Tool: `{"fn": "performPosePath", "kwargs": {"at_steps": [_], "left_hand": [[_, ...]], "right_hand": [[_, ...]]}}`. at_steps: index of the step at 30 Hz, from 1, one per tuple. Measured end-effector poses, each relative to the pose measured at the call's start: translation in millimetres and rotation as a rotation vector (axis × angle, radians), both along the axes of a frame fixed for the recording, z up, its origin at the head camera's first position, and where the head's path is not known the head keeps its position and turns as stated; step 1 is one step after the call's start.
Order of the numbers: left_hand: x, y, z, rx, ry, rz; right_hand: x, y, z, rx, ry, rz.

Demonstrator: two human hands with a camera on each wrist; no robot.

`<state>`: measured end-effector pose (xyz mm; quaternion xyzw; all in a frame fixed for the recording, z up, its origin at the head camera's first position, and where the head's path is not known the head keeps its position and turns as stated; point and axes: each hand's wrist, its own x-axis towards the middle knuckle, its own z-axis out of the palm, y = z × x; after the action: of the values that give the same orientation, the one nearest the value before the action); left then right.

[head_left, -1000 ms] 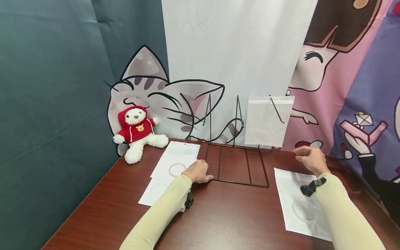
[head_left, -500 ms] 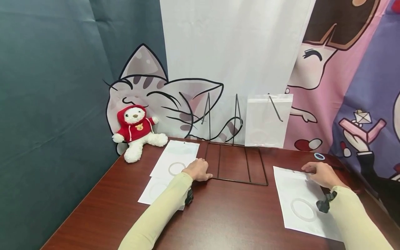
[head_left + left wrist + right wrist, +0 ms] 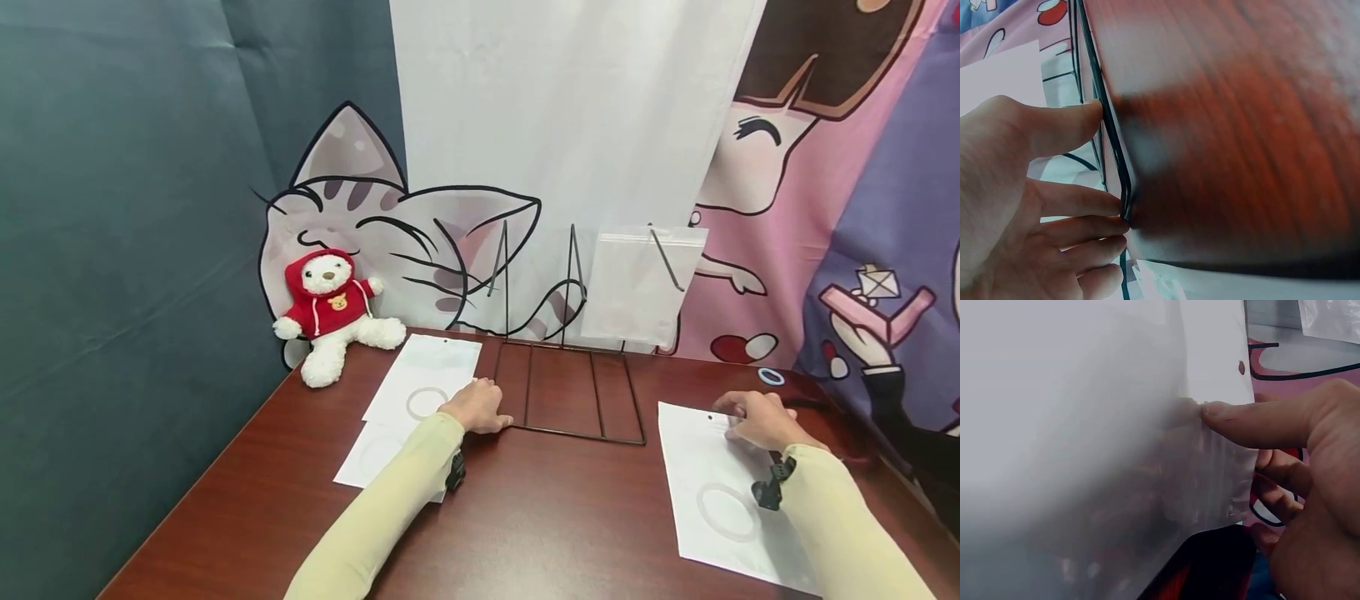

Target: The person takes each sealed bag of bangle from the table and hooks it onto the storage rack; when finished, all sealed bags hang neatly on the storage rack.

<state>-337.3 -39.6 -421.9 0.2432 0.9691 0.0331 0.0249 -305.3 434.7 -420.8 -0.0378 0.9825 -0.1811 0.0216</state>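
At the front left corner of the black wire display rack (image 3: 585, 433), my left hand (image 3: 476, 407) holds the base wire (image 3: 1110, 137) with its thumb and fingertips. My right hand (image 3: 765, 419) pinches the edge of a flat white zip bag (image 3: 712, 467) near its hang hole. In the right wrist view the thumb (image 3: 1254, 422) lies on the bag's near face, with fingers behind it. A faint ring shape shows on the bag. Another zip bag (image 3: 637, 287) hangs from the rack's right hook (image 3: 666, 260). The middle and left hooks hold nothing.
Two overlapping white zip bags (image 3: 420, 367) lie left of the rack, partly behind my left forearm. A plush bear (image 3: 337, 312) in a red hoodie sits at the back left. A light blue ring (image 3: 770, 377) lies at the back right.
My right hand has come down from above the right-hand bag to its top edge and now pinches it. The hanging bag sways. The left hand stays on the rack.
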Motion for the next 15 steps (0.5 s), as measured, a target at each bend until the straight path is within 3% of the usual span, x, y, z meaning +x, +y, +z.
{"fn": "performPosePath", "kwargs": {"at_steps": [7,15], "left_hand": [[-1.2,2.4,0.2,-0.011,-0.002,-0.006],[1.1,1.3,-0.9,-0.011,0.009,-0.011]], "right_hand": [[4.5,1.3,9.9,-0.013,-0.038,0.104],[12.2,-7.6,45.4,-0.031,0.058,0.221]]}}
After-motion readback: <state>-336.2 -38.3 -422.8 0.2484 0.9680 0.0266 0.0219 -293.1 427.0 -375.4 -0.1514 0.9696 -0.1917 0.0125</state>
